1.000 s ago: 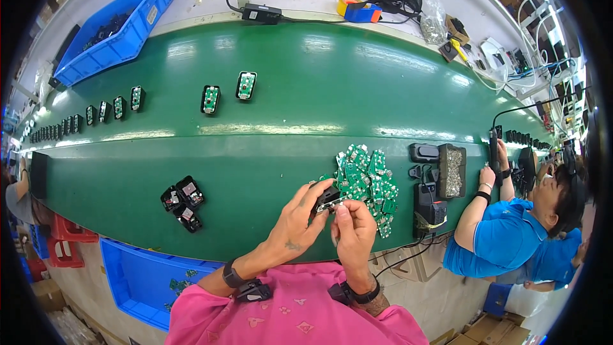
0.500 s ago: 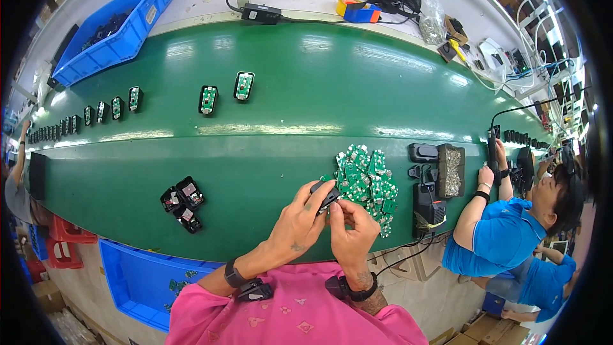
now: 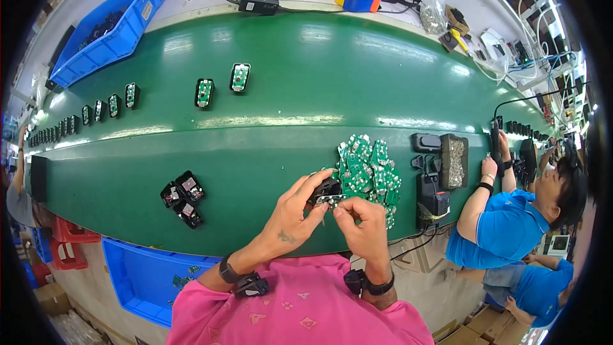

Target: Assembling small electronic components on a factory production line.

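My left hand (image 3: 287, 217) is closed around a small black casing (image 3: 327, 186), its fingers over the far side and the thumb near. Along the casing's near edge stands a small circuit board (image 3: 330, 199), seen almost edge-on. My right hand (image 3: 361, 222) pinches at the right end of that board; the fingertips partly hide the contact. Just beyond the hands lies a heap of green circuit boards (image 3: 370, 176). Several black casings (image 3: 182, 198) with parts inside sit together on the green table (image 3: 268, 160), left of my hands.
Two casings with boards (image 3: 204, 93) stand farther off, and a row of them (image 3: 114, 106) runs left. Blue bins (image 3: 137, 32) are at the far left and below the table edge. At right are a tray of small metal parts (image 3: 454, 161), a black device (image 3: 433, 201) and a co-worker (image 3: 511, 223).
The casing in my left hand has turned, and a board edge now shows at its near side. My right hand has shifted slightly right, its fingertips now at the board's end.
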Demonstrator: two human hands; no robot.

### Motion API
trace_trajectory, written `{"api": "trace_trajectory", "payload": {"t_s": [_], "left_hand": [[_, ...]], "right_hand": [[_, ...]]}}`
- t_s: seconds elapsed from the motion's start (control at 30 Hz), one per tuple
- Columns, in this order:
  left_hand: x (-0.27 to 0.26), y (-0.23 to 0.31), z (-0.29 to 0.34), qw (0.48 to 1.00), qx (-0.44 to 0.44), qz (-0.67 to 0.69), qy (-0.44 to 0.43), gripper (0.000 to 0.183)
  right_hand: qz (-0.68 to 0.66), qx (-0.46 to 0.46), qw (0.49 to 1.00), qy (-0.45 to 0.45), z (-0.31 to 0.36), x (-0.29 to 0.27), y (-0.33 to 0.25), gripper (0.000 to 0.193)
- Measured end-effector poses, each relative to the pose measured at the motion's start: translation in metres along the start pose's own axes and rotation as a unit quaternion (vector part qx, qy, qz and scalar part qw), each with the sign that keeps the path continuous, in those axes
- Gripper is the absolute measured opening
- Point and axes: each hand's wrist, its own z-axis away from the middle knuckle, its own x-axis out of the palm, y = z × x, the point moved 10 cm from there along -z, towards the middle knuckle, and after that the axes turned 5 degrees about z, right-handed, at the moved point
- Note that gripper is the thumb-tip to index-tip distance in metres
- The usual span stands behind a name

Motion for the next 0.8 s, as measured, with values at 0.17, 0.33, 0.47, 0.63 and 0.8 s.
{"api": "trace_trajectory", "payload": {"t_s": [0.17,0.33,0.47,0.63,0.8], "left_hand": [[0.0,0.009,0.003,1.0,-0.011,-0.021,-0.013,0.055],[0.0,0.017,0.004,0.997,0.021,-0.071,-0.032,0.056],[0.002,0.021,0.005,0.994,0.039,-0.084,-0.05,0.058],[0.001,0.023,0.008,0.991,0.064,-0.112,-0.028,0.057],[0.0,0.026,0.01,0.983,0.092,-0.161,0.004,0.056]], "right_hand": [[-0.008,0.002,0.997,-0.071,-0.006,0.004,-0.009,0.009],[-0.027,0.001,0.996,-0.09,-0.005,0.007,-0.008,0.007],[-0.053,0.037,0.993,-0.097,-0.001,0.011,0.004,0.008],[-0.051,0.052,0.992,-0.103,-0.001,0.014,0.005,0.007],[-0.055,0.048,0.996,-0.055,0.003,0.017,0.01,0.009]]}}
